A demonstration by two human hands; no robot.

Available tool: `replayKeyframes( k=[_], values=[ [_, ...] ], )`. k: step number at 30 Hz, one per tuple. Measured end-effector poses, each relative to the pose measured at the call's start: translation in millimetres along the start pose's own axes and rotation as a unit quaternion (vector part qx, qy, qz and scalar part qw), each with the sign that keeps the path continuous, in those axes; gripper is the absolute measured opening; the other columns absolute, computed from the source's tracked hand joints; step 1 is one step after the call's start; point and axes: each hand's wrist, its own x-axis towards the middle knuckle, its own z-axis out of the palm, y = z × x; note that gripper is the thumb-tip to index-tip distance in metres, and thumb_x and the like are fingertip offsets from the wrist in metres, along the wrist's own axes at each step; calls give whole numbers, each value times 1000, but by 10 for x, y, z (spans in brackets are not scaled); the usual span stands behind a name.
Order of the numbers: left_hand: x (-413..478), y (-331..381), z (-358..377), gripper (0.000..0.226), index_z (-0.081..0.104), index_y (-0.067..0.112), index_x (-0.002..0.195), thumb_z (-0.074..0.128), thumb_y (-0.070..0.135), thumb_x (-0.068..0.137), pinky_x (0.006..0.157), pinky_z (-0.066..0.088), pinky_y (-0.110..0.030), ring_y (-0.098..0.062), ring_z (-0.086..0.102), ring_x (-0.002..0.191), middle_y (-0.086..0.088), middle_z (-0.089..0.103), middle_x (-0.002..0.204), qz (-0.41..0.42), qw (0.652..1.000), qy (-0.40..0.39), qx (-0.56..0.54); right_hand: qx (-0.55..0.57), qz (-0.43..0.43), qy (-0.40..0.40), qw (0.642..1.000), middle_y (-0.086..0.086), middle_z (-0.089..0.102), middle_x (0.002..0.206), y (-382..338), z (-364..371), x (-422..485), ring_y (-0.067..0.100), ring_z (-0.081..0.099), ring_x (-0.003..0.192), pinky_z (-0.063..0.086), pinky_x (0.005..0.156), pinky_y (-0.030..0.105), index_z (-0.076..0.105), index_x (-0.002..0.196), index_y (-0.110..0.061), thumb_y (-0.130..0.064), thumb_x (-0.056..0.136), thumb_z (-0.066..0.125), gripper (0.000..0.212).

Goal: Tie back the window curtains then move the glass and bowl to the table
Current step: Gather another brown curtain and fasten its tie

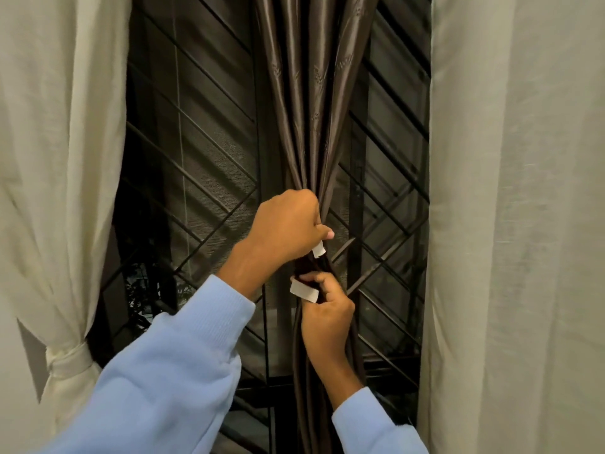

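Note:
A shiny brown curtain (pixel 307 103) hangs bunched in front of the window's middle. My left hand (pixel 288 224) is clenched around the bunch, and a white strip end (pixel 318 250) of a dark tie-back pokes out under its fingers. Just below, my right hand (pixel 322 306) pinches the tie-back's other end, which carries a white patch (pixel 303 290). The two ends are apart. A cream curtain (pixel 55 165) on the left is gathered by a cream band (pixel 70 357). A second cream curtain (pixel 517 224) hangs loose on the right. No glass or bowl is in view.
Behind the curtains stands a dark window (pixel 196 165) with a black diagonal metal grille and mesh screen. Foliage shows faintly through the lower left pane. Pale blue sleeves cover both forearms.

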Motion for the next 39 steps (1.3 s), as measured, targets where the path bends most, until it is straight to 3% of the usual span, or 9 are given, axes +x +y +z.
replayKeyframes(
  k=[8, 13, 16, 19, 25, 27, 30, 36, 39],
  values=[
    [-37, -86, -22, 22, 62, 7, 68, 68, 22, 84, 53, 40, -26, -10, 55, 60, -4, 63, 70, 51, 985, -54, -157, -109, 30, -55, 992, -17, 72, 93, 176, -135, 302, 1, 65, 92, 56, 85, 31, 73, 97, -27, -19, 90, 71, 12],
    [44, -413, 277, 21, 54, -1, 68, 67, 9, 82, 65, 48, -32, -6, 58, 70, -5, 61, 75, 59, 966, -44, -249, -93, 14, -188, 978, -8, 65, 81, 13, -307, 345, 9, 64, 73, 56, 63, 40, 55, 103, -29, -29, 96, 61, 8],
    [58, -575, 463, 22, 52, 8, 67, 67, 8, 84, 73, 47, -16, 7, 59, 94, 4, 63, 93, 52, 955, -38, -290, -147, -85, -201, 965, -2, 68, 90, -135, -428, 304, 12, 66, 77, 57, 65, 39, 53, 107, -22, -26, 101, 53, 7],
    [84, -628, 528, 25, 50, 14, 67, 66, 6, 84, 74, 45, -8, 9, 58, 98, 6, 63, 97, 62, 942, -40, -328, -159, -214, -217, 939, 1, 64, 105, -311, -534, 401, 17, 63, 92, 53, 76, 32, 58, 103, -12, -10, 99, 53, 6],
    [179, -669, 527, 4, 63, 8, 84, 67, 8, 85, 85, 50, -23, -5, 62, 98, 1, 66, 97, 128, 940, -50, -312, -232, -437, -260, 829, 13, 67, 111, -450, -555, 872, 25, 61, 105, 49, 91, 35, 67, 103, -2, -11, 96, 52, 20],
    [188, -674, 525, 8, 65, 13, 89, 64, 5, 85, 76, 49, -26, -7, 62, 85, 4, 66, 88, 153, 938, -49, -307, -222, -418, -287, 833, 12, 62, 118, -507, -497, 1050, 25, 58, 110, 47, 94, 37, 66, 104, -3, -12, 96, 55, 16],
    [170, -663, 596, 16, 64, 7, 96, 57, 1, 84, 78, 49, -27, -11, 61, 88, -1, 64, 90, 171, 943, -30, -283, -241, -339, -312, 854, 3, 53, 117, -544, -426, 1218, 23, 59, 93, 51, 75, 43, 56, 106, -10, -21, 100, 50, 13],
    [83, -701, 715, 13, 62, 4, 95, 55, 10, 85, 82, 42, -10, -1, 53, 94, -8, 53, 102, 142, 937, 102, -302, -300, -302, -256, 868, -6, 56, 105, -470, -339, 1336, 24, 61, 82, 45, 63, 38, 54, 105, -21, -32, 101, 48, 14],
    [42, -681, 735, 13, 62, 3, 95, 54, 10, 87, 79, 47, -23, -13, 58, 89, -8, 59, 96, 124, 936, 141, -297, -304, -299, -206, 881, -12, 65, 100, -550, -305, 1346, 16, 64, 84, 47, 64, 34, 56, 106, -28, -37, 98, 54, 13]
  ],
)
